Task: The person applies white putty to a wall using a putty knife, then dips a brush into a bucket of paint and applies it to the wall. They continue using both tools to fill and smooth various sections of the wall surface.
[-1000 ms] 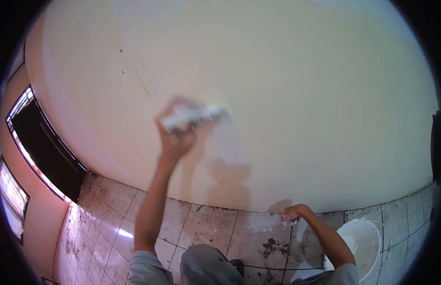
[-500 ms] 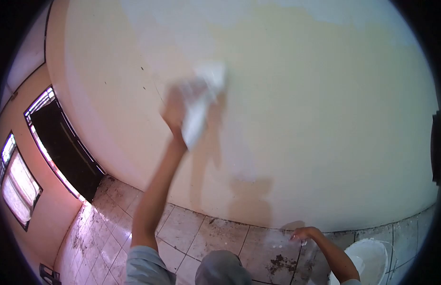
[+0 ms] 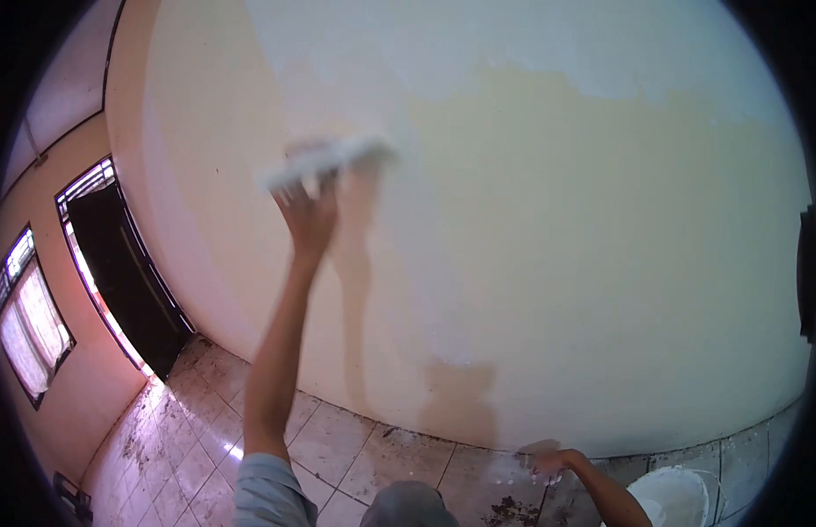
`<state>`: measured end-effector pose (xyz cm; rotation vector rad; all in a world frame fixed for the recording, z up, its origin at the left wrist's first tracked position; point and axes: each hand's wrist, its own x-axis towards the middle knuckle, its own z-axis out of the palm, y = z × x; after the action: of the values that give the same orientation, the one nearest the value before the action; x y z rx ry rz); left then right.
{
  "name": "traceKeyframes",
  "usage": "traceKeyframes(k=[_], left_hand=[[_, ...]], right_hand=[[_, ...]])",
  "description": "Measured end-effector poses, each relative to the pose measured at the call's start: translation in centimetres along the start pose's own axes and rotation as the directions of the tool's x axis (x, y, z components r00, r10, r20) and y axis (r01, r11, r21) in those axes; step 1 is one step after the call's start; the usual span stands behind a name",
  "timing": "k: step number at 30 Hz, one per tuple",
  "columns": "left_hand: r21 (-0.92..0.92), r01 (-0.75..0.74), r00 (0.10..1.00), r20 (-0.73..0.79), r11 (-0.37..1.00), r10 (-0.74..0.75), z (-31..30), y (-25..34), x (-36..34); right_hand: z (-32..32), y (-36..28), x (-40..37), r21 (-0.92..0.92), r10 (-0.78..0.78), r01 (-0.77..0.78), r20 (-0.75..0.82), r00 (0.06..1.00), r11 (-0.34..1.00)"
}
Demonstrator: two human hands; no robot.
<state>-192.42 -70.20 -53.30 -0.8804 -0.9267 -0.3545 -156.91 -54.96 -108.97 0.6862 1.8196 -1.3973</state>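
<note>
My left hand is raised against the wall, its fingers wrapped round a pale, flat plastering trowel. Motion blurs the trowel, which is seen nearly edge-on and tilted slightly up to the right. Behind it the cream wall carries whitish coating across the top and in a streak down the middle. My right hand hangs low by the foot of the wall, its fingers loosely bent with white smears on them; I see nothing held there. Beside my right forearm stands a white bucket, partly cut off.
A dark door and a barred window are in the left wall. Dirty floor tiles run along the wall base. A dark object is at the far right edge. My grey cap shows at the bottom.
My left hand has shifted a little left, and the trowel has turned from a steep slant to nearly level. The view has tilted upward slightly; my right hand stays low near the floor.
</note>
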Motion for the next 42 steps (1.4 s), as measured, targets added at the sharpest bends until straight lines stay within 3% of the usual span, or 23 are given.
traceKeyframes(k=[1,2,4,7,10,13,15,18,21,23,24,25,26,27,28,29,30,34,35,37,39,41,42], left_hand=[[0.286,-0.046,0.997,-0.039,0.957,0.060,1.5,-2.8,3.6],[0.234,0.081,0.994,0.056,0.969,-0.097,1.4,-4.0,7.3],[-0.412,0.393,0.913,0.065,0.822,-0.403,0.4,-5.2,13.4],[-0.713,0.230,0.916,-0.072,0.662,-0.395,1.7,-7.0,15.9],[-0.529,0.018,0.964,-0.218,0.849,-0.156,1.8,-5.4,10.3],[-0.835,0.211,0.962,0.086,0.509,-0.259,-1.2,1.3,-2.7],[-0.731,0.268,0.940,0.341,0.627,-0.004,-6.9,4.9,-9.1],[-0.832,0.448,0.865,0.496,0.327,0.077,-12.4,8.7,-12.2],[-0.859,0.438,0.886,0.462,0.267,0.034,-11.2,7.9,-10.8],[-0.812,0.528,0.845,0.531,0.250,-0.059,-6.8,4.4,-10.6],[-0.734,0.286,0.932,0.362,0.616,-0.001,-4.1,1.6,-9.3],[-0.320,-0.003,0.983,0.171,0.947,0.061,-1.4,-1.3,-8.0],[0.109,-0.115,0.993,-0.019,0.987,0.117,1.4,-4.2,-6.7],[0.280,-0.145,0.988,-0.018,0.949,0.156,3.2,-7.6,-3.4],[-0.089,0.230,0.960,0.184,0.969,-0.210,1.3,-7.7,2.6],[-0.288,0.453,0.884,0.270,0.844,-0.383,1.3,-8.8,6.5],[-0.296,0.340,0.936,0.012,0.893,-0.352,2.4,-9.9,9.0],[-0.521,0.301,0.925,-0.044,0.799,-0.377,2.3,-10.5,13.8],[-0.153,0.105,0.953,-0.266,0.983,-0.144,2.1,-9.5,12.4],[-0.741,0.120,0.962,-0.078,0.661,-0.262,2.6,-7.0,6.9],[-0.749,0.167,0.963,-0.018,0.642,-0.271,0.8,-1.9,-1.3],[-0.694,0.142,0.988,0.139,0.706,-0.062,-4.6,3.0,-8.9],[-0.773,0.205,0.978,0.178,0.601,-0.105,-7.4,6.2,-11.9]], right_hand=[[-0.1,0.0,0.3,0.018,0.018,-0.018,0.012,1.000,1.000],[0.0,-0.2,0.2,0.009,-0.002,0.002,0.003,1.000,1.000],[0.4,-0.5,-0.3,-0.008,-0.043,0.043,-0.014,0.999,0.999],[0.1,0.6,0.8,-0.081,-0.208,0.207,-0.004,0.978,0.975],[-0.2,1.5,3.7,0.002,-0.073,0.073,0.040,0.996,0.997],[0.2,1.2,3.9,-0.023,-0.053,0.053,0.028,0.998,0.998],[0.6,0.4,2.8,-0.008,-0.044,0.044,0.023,0.999,0.999],[0.6,0.7,2.5,-0.003,-0.094,0.094,0.017,0.995,0.996],[0.2,1.2,2.3,-0.013,-0.125,0.125,0.001,0.992,0.992],[0.2,1.8,3.2,-0.066,-0.170,0.169,-0.007,0.985,0.983],[-0.1,2.4,4.1,-0.115,-0.212,0.209,-0.014,0.977,0.971],[-0.4,2.9,5.0,-0.165,-0.254,0.248,-0.016,0.967,0.955],[-0.1,2.2,4.1,-0.107,-0.215,0.210,-0.035,0.976,0.972],[0.7,1.2,2.2,-0.048,-0.173,0.170,-0.049,0.984,0.984],[1.0,0.5,1.2,0.010,-0.129,0.130,-0.062,0.990,0.992],[0.8,0.6,1.7,0.014,-0.109,0.109,-0.037,0.993,0.994],[0.5,1.2,2.4,0.017,-0.088,0.088,-0.013,0.996,0.996],[-0.1,3.2,5.6,0.056,-0.048,0.045,0.052,0.998,0.997],[-0.4,3.4,6.1,0.062,-0.068,0.066,0.034,0.997,0.996],[-0.3,4.0,6.9,0.080,-0.110,0.110,0.000,0.994,0.991],[0.3,2.1,4.1,0.080,-0.095,0.096,-0.021,0.995,0.992],[0.2,0.1,2.1,0.074,-0.103,0.106,-0.050,0.993,0.992],[0.2,-0.2,1.6,0.070,-0.112,0.117,-0.067,0.991,0.991]])
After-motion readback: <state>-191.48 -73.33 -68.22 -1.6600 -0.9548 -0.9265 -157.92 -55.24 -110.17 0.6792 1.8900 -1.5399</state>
